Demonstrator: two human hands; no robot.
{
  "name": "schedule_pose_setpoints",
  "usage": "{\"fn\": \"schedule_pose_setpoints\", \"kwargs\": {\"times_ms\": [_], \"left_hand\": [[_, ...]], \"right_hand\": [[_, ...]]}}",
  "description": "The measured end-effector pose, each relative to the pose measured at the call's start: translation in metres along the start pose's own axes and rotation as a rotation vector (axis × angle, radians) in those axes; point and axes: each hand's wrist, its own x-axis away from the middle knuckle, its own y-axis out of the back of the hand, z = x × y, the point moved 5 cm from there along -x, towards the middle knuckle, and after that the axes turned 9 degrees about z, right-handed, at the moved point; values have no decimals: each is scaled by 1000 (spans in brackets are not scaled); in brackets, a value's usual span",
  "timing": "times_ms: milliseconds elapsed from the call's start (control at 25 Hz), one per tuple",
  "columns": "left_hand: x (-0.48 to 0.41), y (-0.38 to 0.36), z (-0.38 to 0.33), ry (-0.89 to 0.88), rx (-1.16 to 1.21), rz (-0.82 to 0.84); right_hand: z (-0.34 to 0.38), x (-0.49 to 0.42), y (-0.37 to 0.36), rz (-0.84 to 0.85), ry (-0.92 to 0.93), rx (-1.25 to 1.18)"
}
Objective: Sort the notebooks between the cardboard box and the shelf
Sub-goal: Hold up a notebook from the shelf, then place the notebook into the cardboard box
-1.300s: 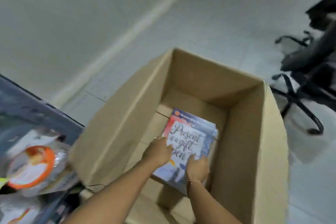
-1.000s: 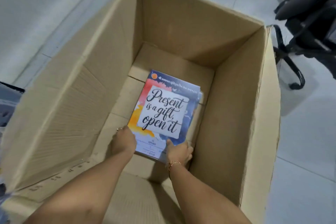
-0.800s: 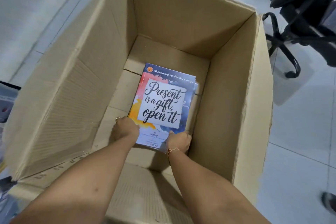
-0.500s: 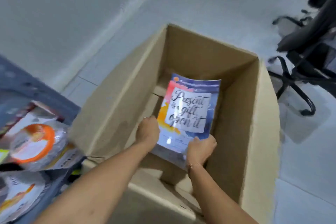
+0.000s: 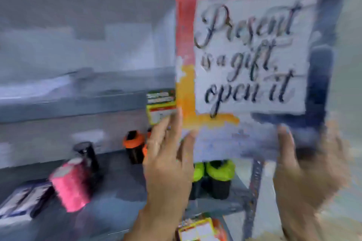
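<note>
A notebook (image 5: 252, 58) with a colourful cover reading "Present is a gift, open it" fills the upper right of the blurred view, held upright in front of a grey metal shelf (image 5: 117, 191). My left hand (image 5: 168, 164) grips its lower left edge. My right hand (image 5: 305, 172) grips its lower right corner. The cardboard box is out of view.
On the shelf board lie a pink spool (image 5: 70, 184), a black cylinder (image 5: 87, 152), orange-topped bottles (image 5: 134, 146), green-capped bottles (image 5: 217, 176) and a yellow-green packet (image 5: 159, 104). A perforated upright (image 5: 252, 191) runs down at the right. A flat pack (image 5: 21, 201) lies at far left.
Both hands lifted the notebook out of the cardboard box and raised it in front of the shelf. The view swung from the box to the shelf.
</note>
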Motion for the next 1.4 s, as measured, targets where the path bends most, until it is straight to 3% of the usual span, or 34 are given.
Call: {"fn": "schedule_pose_setpoints", "kwargs": {"times_ms": [80, 120, 240, 400, 480, 600, 680, 760, 840, 920, 960, 1040, 1120, 1240, 1400], "left_hand": [[-55, 40, 24, 80, -109, -149], [-81, 50, 31, 130, -150, -117], [-139, 47, 57, 316, -386, 164], [-174, 29, 107, 587, -571, 578], [-172, 27, 116, 646, -665, 672], [-174, 27, 88, 445, -844, 426], [-153, 5, 38, 97, -721, 160], [-90, -44, -15, -294, -424, 103], [-2, -122, -51, -475, -59, 365], [105, -212, -76, -336, 274, 886], [166, -252, -84, -213, 327, 1201], [297, -312, -92, -107, 171, 1792], [407, -337, -80, -175, -65, 2105], [510, -344, -43, -4, -254, 2288], [551, -346, -30, 307, -358, 2199]], "right_hand": [[47, -33, -34, 129, 70, -103], [68, -54, -61, 208, 44, -50], [90, -109, -137, 434, 88, 41], [80, -118, -188, 817, -46, 379], [74, -109, -189, 900, -103, 536], [79, -100, -156, 658, 86, 429], [60, -76, -96, 217, 291, 215], [3, -28, -30, -99, 345, 100], [-104, 28, 29, -162, 72, 252], [-230, 107, 98, -57, -443, 480], [-280, 155, 134, 12, -721, 591], [-347, 257, 204, 110, -1299, 779], [-367, 342, 250, 173, -1772, 861], [-369, 405, 274, 84, -2104, 753], [-374, 429, 287, 17, -1994, 790]]}}
